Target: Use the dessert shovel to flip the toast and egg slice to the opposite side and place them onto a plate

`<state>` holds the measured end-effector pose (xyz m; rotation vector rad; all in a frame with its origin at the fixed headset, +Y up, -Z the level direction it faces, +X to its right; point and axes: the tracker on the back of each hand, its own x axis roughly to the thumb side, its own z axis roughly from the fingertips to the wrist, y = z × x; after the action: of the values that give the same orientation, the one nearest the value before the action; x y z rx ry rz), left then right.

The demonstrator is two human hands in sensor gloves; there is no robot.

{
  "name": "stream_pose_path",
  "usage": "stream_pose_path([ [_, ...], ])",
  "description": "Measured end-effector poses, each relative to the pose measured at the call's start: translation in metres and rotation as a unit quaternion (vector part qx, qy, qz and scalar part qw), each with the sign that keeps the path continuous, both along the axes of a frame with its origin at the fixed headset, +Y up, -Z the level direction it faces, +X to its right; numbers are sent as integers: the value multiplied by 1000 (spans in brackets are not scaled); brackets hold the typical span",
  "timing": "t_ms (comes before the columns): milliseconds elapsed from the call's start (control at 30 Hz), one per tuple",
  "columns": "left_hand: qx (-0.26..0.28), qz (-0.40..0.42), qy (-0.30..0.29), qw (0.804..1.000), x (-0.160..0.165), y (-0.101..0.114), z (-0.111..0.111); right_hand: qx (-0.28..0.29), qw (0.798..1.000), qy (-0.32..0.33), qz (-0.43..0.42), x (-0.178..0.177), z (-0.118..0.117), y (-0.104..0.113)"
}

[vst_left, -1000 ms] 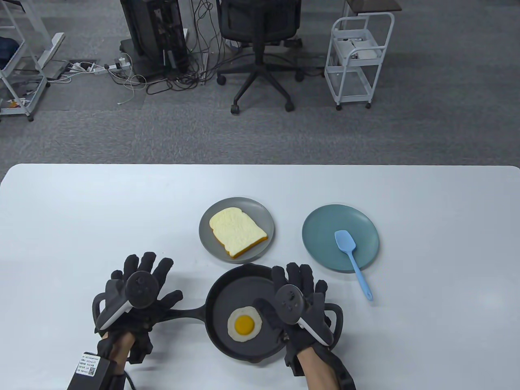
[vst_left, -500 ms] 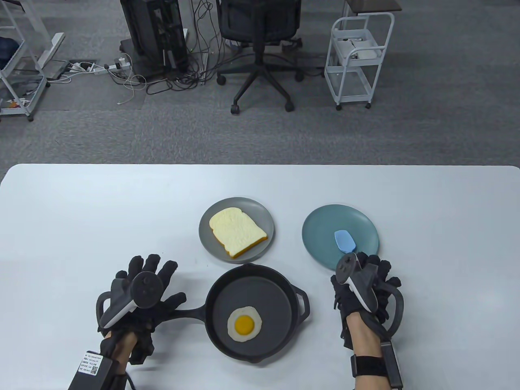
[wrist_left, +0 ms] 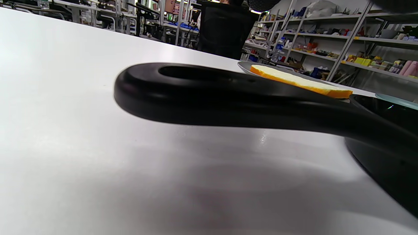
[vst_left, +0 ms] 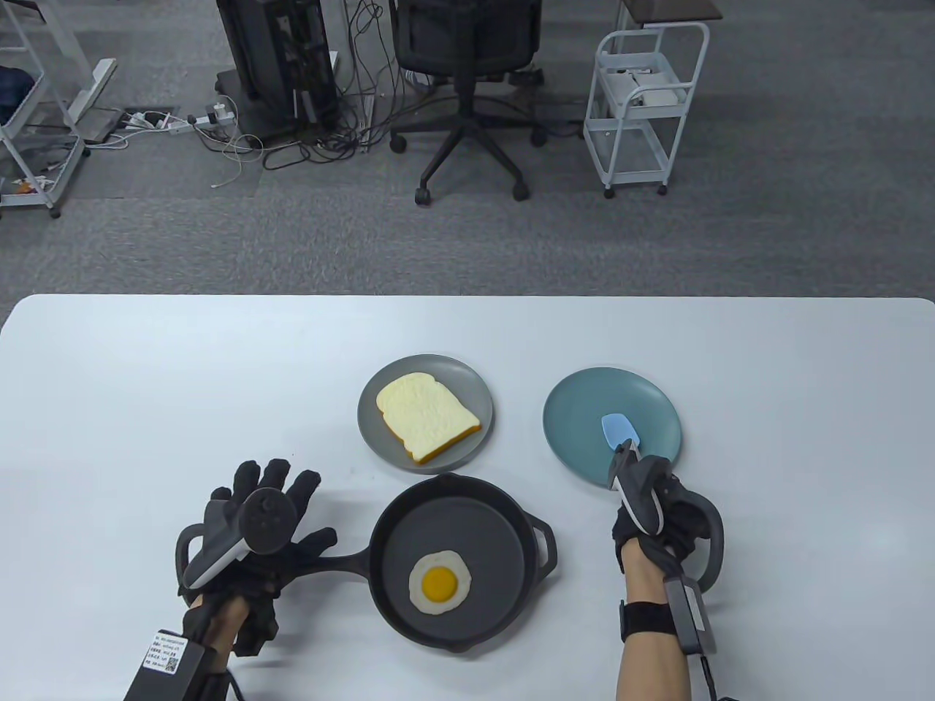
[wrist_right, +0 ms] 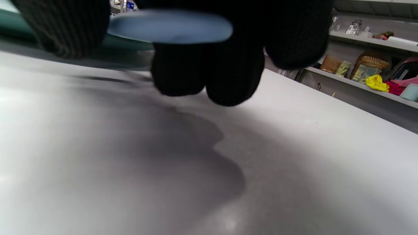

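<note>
White label (vst_left: pixel 161 653) on black box strapped to left forearm, near bench's front edge: several lines of small print plus QR-like code, too small to read. No other text, brand, number or sign legible in any view.

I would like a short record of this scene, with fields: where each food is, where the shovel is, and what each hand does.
toast: on the grey plate
egg: in the pan, yolk up
shovel: blade over the blue plate, handle under the right hand
right hand: fingers curled at the shovel handle
left hand: fingers spread, over the pan handle; contact not clear
blue plate: holds no food yet
</note>
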<state>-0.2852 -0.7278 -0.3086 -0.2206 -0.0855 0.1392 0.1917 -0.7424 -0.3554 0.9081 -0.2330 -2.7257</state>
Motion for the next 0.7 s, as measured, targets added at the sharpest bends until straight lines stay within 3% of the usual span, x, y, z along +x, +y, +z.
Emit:
stream_pose_path([
  [267, -3, -4, -3, 1000, 1, -1, 0, 10, 997, 21, -71, 7, 8, 8],
  [467, -3, -4, -9, 1000, 4, -1, -1, 63, 990, 51, -113, 13, 24, 35],
  [700, 10, -4, -18, 1000, 8, -1, -1, 141, 968, 158, -133, -16, 57, 70],
])
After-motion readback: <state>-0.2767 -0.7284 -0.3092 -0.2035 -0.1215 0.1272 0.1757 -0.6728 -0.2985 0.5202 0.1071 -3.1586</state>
